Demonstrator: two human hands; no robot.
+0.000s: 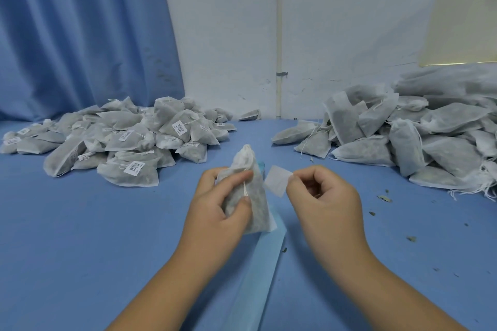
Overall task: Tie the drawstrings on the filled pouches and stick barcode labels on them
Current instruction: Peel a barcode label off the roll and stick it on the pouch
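**Near field.** Both forearms entered from 6 o'clock over the blue worktop (80,236). A lighter blue strip (266,263) lay flat on the worktop between the forearms, running from 6 o'clock towards the hands.

**Left hand.** The left hand (215,209) was closed round a filled pouch (259,207), with the fingers curled behind it and the thumb pressed on its front. The pouch was held upright above the worktop, neck gathered at 12 o'clock. Its white drawstring (245,187) hung down the front, just beside the thumb tip.

**Right hand.** The right hand (325,204) was curled, with thumb and forefinger pinching one edge of a white label (277,180). The remaining fingers were folded towards the palm. The label stood at 3 o'clock of the pouch, just beside it; contact between the two cannot be determined. The face towards the camera was blank.

**Middle field.** Small dark crumbs (384,198) lay scattered on the worktop at 3 o'clock of the right hand.

**Far field.** A pile of labelled pouches (121,137) occupied the worktop at 10 o'clock. A pile of unlabelled pouches (403,131) occupied 2 o'clock, with loose drawstrings trailing. The two piles were well apart. Behind them stood a blue curtain (80,35) at 11 o'clock and a white wall (349,21) with a vertical pipe (279,35) at 12 o'clock.
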